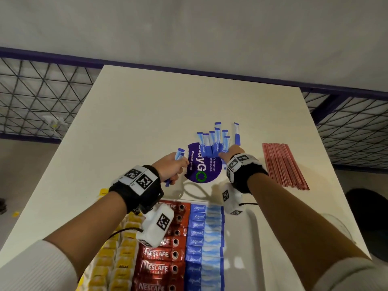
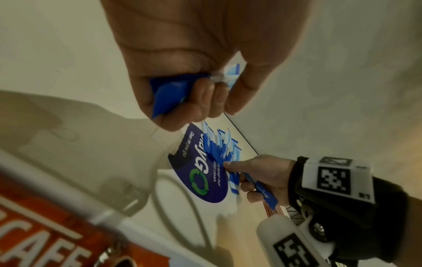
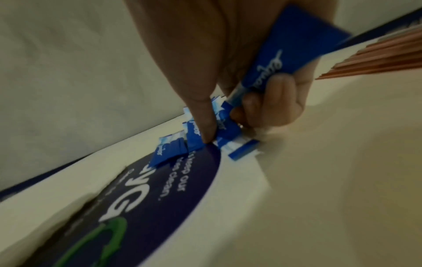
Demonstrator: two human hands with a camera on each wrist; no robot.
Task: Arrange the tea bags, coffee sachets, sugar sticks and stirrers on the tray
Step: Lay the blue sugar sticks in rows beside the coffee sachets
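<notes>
step: gathering Equal sugar sticks (image 1: 216, 141) off purple sticker (image 1: 202, 164) | left hand (image 1: 171, 166) clamps some | right hand (image 1: 230, 153) pinches more | next: carry to tray (image 1: 195, 201)

White table (image 1: 130, 114): purple round sticker (image 1: 206, 171), loose sugar sticks (image 1: 218, 141), red stirrers (image 1: 283, 164), tray (image 1: 204, 201)

From here the head view is evenly lit and fairly sharp, with my arms throwing soft shadows onto the pale table (image 1: 134, 114) near the tray (image 1: 237, 248). Straight lines bow toward the edges, the wire fence (image 1: 42, 97) most of all. Both wrist views are dimmer and yellowish. In the left one the red coffee sachet (image 2: 45, 234) close to the lens is a blur. The right one smears badly: the blue sugar stick (image 3: 285, 59) and the round sticker (image 3: 160, 198) are streaked.
</notes>
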